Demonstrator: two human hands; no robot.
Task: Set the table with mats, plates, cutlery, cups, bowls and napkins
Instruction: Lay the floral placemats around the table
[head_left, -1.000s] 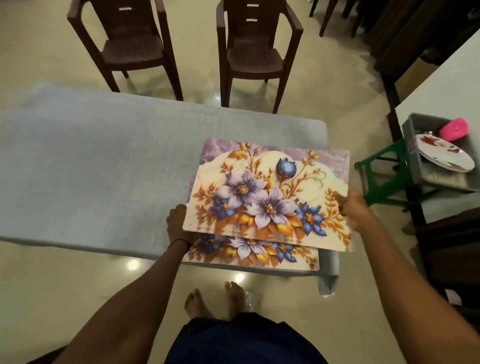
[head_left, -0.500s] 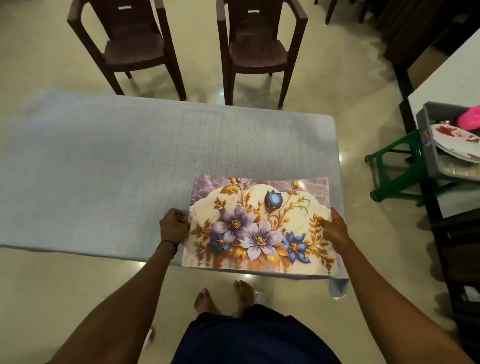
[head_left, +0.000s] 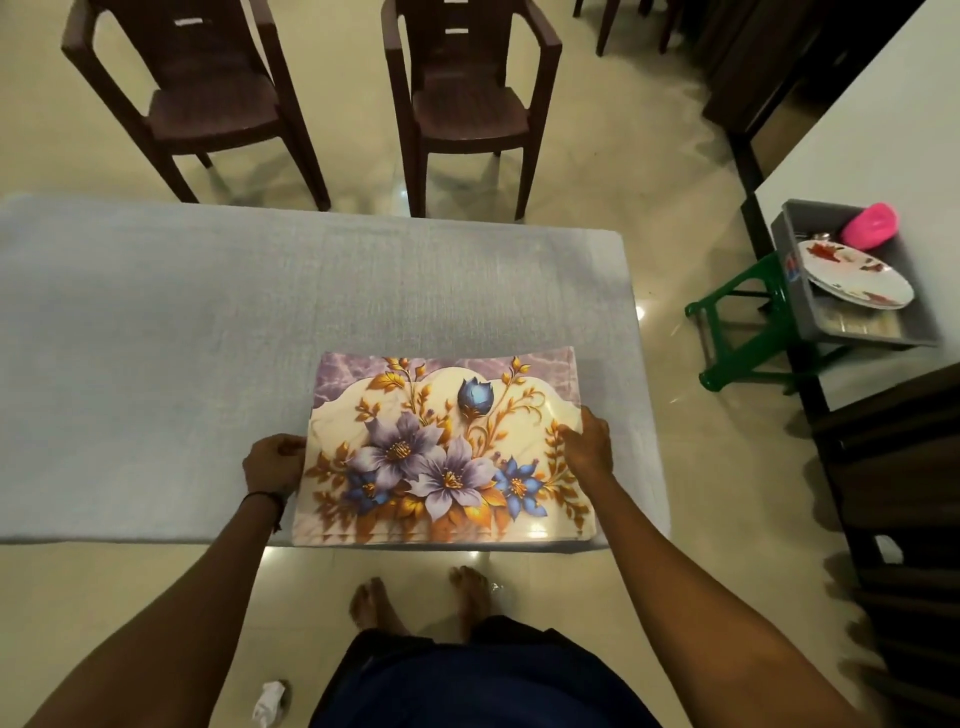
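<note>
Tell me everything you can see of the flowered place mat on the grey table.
The flowered place mat is a rectangular, glossy, plastic-looking sheet: cream middle, purple marbled far corners, purple and blue flowers, golden leaves. It lies flat on the grey table at its near right end; layered near edges suggest more mats beneath. The left hand holds its left edge; the right hand rests on its right edge.

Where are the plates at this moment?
In the head view the plates lie at the far right, inside the grey tub, beside a pink thing and near the green stool.
</note>
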